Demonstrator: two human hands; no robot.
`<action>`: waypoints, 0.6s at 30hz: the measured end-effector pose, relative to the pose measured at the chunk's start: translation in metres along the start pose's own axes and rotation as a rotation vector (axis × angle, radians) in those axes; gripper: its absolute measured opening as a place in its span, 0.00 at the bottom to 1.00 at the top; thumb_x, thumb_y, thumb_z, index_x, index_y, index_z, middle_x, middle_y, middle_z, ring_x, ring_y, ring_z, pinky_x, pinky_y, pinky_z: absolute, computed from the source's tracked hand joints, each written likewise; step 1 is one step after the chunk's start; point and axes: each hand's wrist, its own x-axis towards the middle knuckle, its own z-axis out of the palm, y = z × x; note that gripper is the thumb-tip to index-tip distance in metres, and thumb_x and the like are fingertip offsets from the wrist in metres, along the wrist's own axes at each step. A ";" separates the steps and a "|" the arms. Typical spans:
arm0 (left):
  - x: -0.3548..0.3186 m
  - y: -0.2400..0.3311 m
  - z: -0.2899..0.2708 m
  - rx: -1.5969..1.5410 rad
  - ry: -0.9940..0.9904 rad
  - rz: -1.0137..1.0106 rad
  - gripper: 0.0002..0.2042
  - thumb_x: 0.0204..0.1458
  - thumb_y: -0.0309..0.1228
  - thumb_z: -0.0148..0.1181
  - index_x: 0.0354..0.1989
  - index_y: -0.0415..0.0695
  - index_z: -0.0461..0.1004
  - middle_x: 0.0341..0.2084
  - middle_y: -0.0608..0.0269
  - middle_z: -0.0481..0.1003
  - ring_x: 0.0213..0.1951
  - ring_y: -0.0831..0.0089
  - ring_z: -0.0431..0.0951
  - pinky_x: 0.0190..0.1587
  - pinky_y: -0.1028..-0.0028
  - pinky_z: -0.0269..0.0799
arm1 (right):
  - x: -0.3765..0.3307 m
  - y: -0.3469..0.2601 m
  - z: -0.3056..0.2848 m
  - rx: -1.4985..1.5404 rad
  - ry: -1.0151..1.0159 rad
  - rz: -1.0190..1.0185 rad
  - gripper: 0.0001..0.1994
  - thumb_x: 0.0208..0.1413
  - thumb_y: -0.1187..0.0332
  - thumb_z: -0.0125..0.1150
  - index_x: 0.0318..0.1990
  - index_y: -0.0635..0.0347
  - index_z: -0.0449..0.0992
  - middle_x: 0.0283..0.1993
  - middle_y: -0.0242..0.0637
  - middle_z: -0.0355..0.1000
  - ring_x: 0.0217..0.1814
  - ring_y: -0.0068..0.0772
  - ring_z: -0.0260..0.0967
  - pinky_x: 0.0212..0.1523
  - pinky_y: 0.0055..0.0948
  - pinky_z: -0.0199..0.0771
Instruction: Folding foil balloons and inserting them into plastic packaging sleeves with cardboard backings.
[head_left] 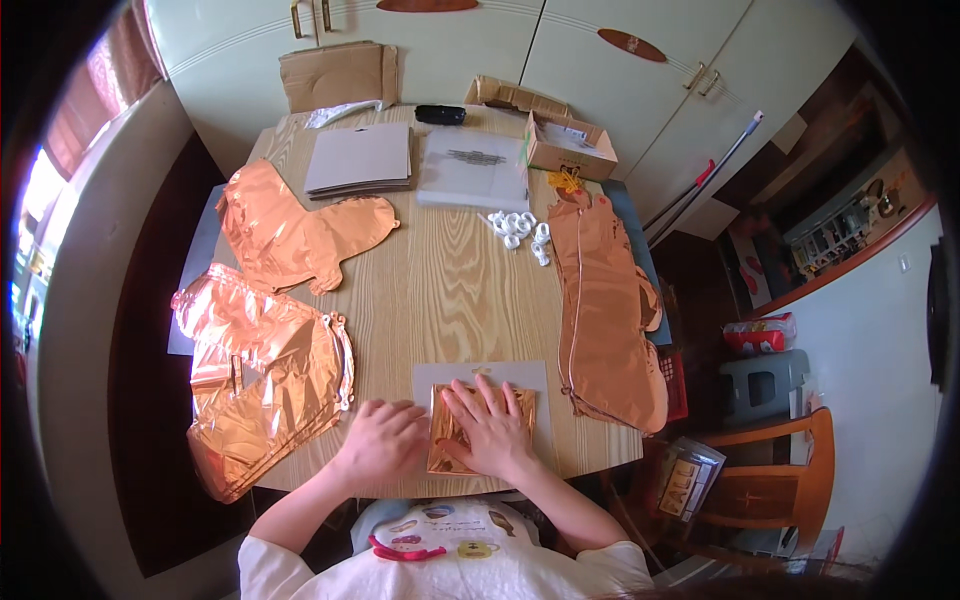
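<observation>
A folded square of shiny copper-coloured foil balloon lies on a grey card with a hang hole at the table's near edge. My right hand rests flat on the foil, fingers spread. Just left of the foil is my left hand, its fingers bent and smeared by motion, so I cannot see whether anything is in them. Flat foil balloons of the same colour lie around: a pile at the near left, a branching one at the far left and a long stack on the right.
Toward the back of the wooden table lie a stack of grey cards, clear plastic bags, white ribbon rolls, a black item and an open cardboard box. A wooden chair stands at the right.
</observation>
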 end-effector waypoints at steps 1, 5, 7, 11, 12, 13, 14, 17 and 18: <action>0.010 0.012 0.001 0.043 0.024 0.026 0.22 0.49 0.41 0.62 0.51 0.43 0.75 0.53 0.63 0.73 0.57 0.67 0.70 0.53 0.62 0.64 | 0.000 0.000 0.000 -0.002 -0.005 0.002 0.41 0.53 0.38 0.54 0.71 0.46 0.55 0.74 0.30 0.50 0.76 0.44 0.46 0.72 0.57 0.39; 0.013 0.015 0.022 0.143 0.063 0.052 0.27 0.50 0.43 0.61 0.57 0.41 0.70 0.58 0.60 0.71 0.57 0.67 0.69 0.50 0.64 0.65 | 0.000 0.000 -0.002 -0.001 -0.025 0.001 0.42 0.52 0.37 0.54 0.71 0.47 0.54 0.75 0.30 0.49 0.77 0.43 0.44 0.73 0.57 0.38; 0.014 0.014 0.025 0.196 0.061 0.035 0.29 0.51 0.45 0.60 0.58 0.40 0.70 0.59 0.59 0.70 0.58 0.68 0.68 0.50 0.65 0.65 | 0.000 0.001 -0.002 -0.012 -0.032 0.002 0.42 0.53 0.37 0.53 0.71 0.48 0.54 0.75 0.30 0.48 0.77 0.43 0.44 0.73 0.57 0.38; 0.016 0.014 0.022 0.247 0.026 0.014 0.35 0.52 0.55 0.55 0.60 0.38 0.67 0.62 0.56 0.66 0.58 0.67 0.67 0.49 0.66 0.65 | -0.001 0.002 0.001 -0.017 -0.011 -0.007 0.43 0.53 0.36 0.52 0.72 0.49 0.54 0.75 0.30 0.48 0.77 0.43 0.42 0.73 0.56 0.37; 0.017 0.014 0.021 0.254 0.011 0.010 0.38 0.52 0.58 0.53 0.61 0.37 0.67 0.63 0.55 0.65 0.57 0.67 0.66 0.49 0.66 0.65 | -0.001 0.002 0.002 -0.011 0.002 -0.008 0.43 0.53 0.36 0.52 0.72 0.49 0.54 0.75 0.30 0.48 0.77 0.42 0.42 0.73 0.56 0.37; 0.018 0.014 0.019 0.252 -0.013 0.009 0.41 0.49 0.60 0.53 0.62 0.36 0.65 0.63 0.54 0.64 0.57 0.67 0.66 0.49 0.66 0.65 | 0.000 0.002 0.002 -0.011 0.000 -0.008 0.43 0.53 0.36 0.52 0.72 0.49 0.53 0.75 0.30 0.48 0.77 0.42 0.42 0.73 0.56 0.37; 0.019 0.014 0.018 0.250 -0.038 0.009 0.44 0.47 0.63 0.54 0.62 0.35 0.64 0.63 0.53 0.64 0.57 0.67 0.66 0.49 0.66 0.65 | 0.000 0.001 0.001 -0.010 -0.004 -0.007 0.43 0.52 0.36 0.52 0.72 0.49 0.53 0.75 0.30 0.48 0.77 0.42 0.43 0.73 0.57 0.37; 0.023 0.016 0.013 0.267 -0.126 -0.003 0.52 0.40 0.68 0.55 0.64 0.32 0.61 0.65 0.50 0.61 0.56 0.67 0.65 0.50 0.67 0.63 | -0.001 0.001 0.002 0.005 -0.003 -0.003 0.44 0.52 0.35 0.52 0.72 0.49 0.53 0.75 0.30 0.49 0.77 0.42 0.43 0.73 0.57 0.37; 0.024 0.017 0.012 0.276 -0.158 -0.008 0.54 0.38 0.69 0.56 0.64 0.31 0.60 0.65 0.49 0.60 0.56 0.67 0.64 0.51 0.67 0.63 | -0.001 0.001 0.002 0.012 -0.001 -0.001 0.44 0.52 0.35 0.52 0.72 0.49 0.53 0.75 0.30 0.49 0.77 0.42 0.43 0.73 0.57 0.37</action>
